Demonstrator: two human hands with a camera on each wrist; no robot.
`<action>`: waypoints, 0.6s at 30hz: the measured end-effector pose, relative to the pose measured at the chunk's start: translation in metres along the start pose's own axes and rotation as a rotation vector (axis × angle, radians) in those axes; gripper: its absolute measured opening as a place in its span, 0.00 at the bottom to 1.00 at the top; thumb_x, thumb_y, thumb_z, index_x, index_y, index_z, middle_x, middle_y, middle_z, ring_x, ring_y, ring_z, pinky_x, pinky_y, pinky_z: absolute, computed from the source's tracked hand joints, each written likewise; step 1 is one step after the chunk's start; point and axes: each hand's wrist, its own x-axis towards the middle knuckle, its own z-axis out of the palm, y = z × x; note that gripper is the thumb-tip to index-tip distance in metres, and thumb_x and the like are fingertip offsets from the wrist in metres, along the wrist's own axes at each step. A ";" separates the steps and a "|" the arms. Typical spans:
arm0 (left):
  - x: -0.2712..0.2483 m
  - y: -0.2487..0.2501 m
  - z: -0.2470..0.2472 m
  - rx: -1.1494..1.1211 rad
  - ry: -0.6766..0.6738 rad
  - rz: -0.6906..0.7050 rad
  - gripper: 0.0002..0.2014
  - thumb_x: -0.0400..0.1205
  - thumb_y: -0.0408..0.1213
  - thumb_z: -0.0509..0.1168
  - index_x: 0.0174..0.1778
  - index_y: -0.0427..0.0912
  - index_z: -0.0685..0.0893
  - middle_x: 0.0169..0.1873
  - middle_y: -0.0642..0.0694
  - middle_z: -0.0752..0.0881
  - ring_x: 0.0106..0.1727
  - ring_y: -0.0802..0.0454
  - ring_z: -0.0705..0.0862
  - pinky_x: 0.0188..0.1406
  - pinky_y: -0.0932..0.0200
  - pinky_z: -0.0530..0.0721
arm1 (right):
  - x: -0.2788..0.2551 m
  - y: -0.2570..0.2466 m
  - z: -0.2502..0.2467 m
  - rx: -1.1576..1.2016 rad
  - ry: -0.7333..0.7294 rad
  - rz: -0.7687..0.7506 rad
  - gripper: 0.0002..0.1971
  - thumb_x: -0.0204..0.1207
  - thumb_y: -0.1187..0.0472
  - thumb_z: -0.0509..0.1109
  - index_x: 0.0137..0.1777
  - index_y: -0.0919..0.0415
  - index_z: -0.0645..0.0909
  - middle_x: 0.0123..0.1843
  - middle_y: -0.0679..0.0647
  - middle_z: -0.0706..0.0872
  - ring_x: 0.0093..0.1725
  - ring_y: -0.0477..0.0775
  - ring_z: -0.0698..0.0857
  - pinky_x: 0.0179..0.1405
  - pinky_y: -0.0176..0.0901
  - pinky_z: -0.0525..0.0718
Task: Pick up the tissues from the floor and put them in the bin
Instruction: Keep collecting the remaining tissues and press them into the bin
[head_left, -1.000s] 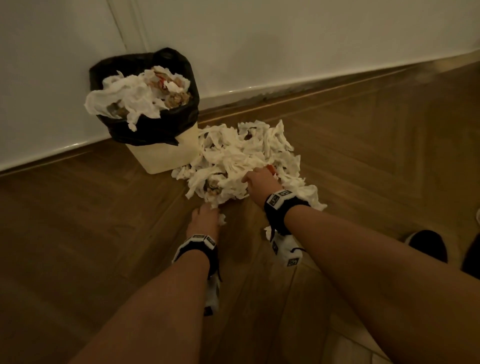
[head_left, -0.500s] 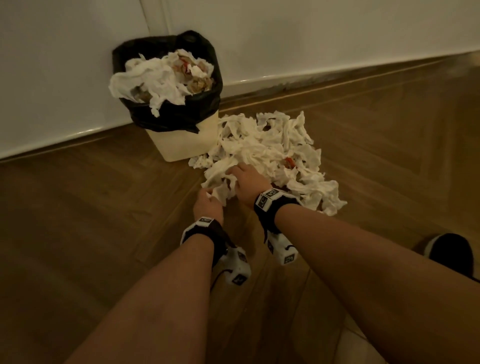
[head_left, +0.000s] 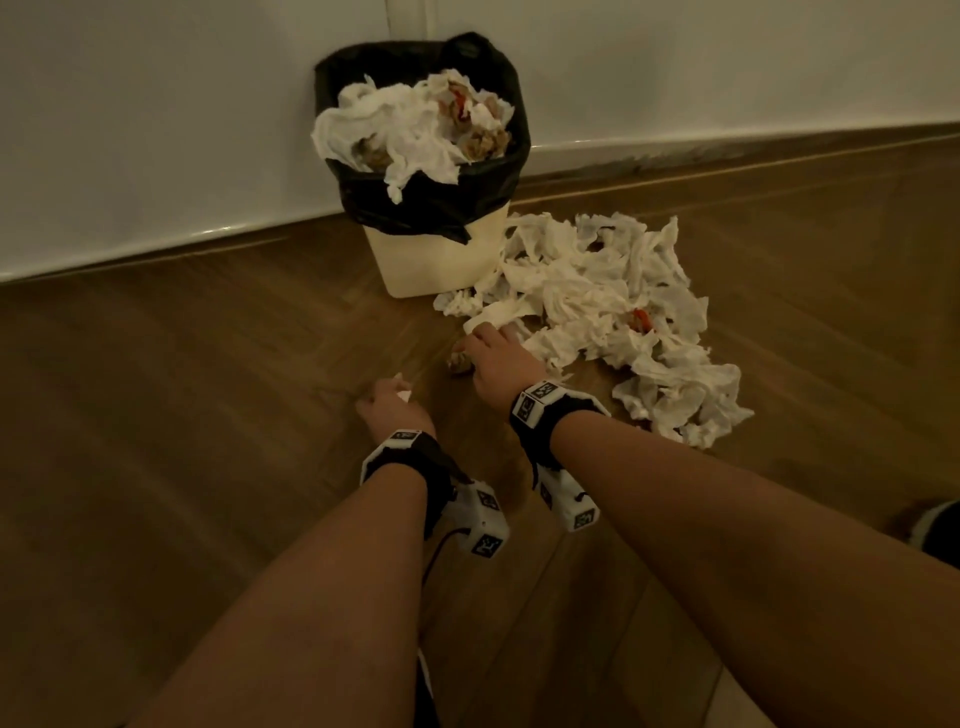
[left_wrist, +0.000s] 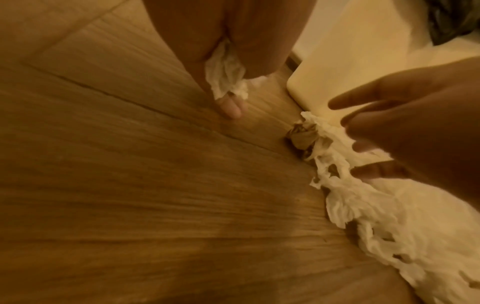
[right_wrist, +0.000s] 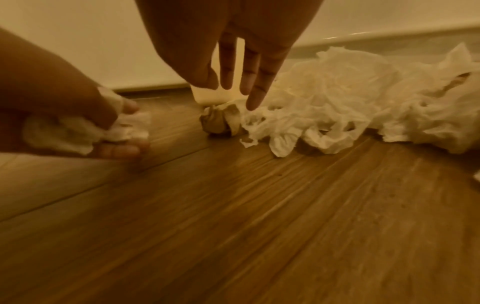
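The tissues (head_left: 608, 317) lie heaped on the floor (head_left: 182, 405) just right of the bin (head_left: 431, 260), touching its base, the heap stretching from the bin's foot away to the right. The bin is already stuffed to the brim. The right hand (head_left: 498, 358) is the nearer, fingers loosely spread over the heap's near-left edge by a brownish wad (right_wrist: 215, 123), gripping nothing yet. The left hand (head_left: 389, 410), short of the heap, clutches a small tissue scrap (left_wrist: 226, 76). I can read no writing, only square markers on the wristbands (head_left: 540, 400).
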 end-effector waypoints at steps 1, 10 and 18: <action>0.000 -0.001 -0.001 -0.050 0.012 0.005 0.14 0.83 0.26 0.57 0.62 0.38 0.79 0.65 0.33 0.77 0.63 0.36 0.77 0.63 0.52 0.74 | 0.003 -0.003 0.003 -0.028 -0.044 -0.015 0.25 0.78 0.68 0.58 0.75 0.53 0.67 0.76 0.57 0.64 0.71 0.64 0.63 0.66 0.53 0.74; 0.004 0.008 -0.003 -0.041 -0.028 -0.053 0.20 0.85 0.46 0.55 0.65 0.38 0.79 0.65 0.37 0.80 0.65 0.38 0.77 0.62 0.50 0.75 | 0.008 -0.013 0.034 -0.117 -0.276 0.040 0.20 0.81 0.69 0.57 0.73 0.62 0.69 0.73 0.64 0.65 0.72 0.70 0.66 0.70 0.58 0.71; -0.007 0.027 0.003 -0.384 -0.045 -0.016 0.21 0.84 0.26 0.54 0.74 0.43 0.67 0.68 0.40 0.76 0.59 0.37 0.82 0.53 0.53 0.81 | -0.011 0.006 -0.012 -0.024 -0.256 0.114 0.20 0.82 0.65 0.57 0.73 0.61 0.68 0.72 0.66 0.66 0.64 0.67 0.76 0.60 0.49 0.76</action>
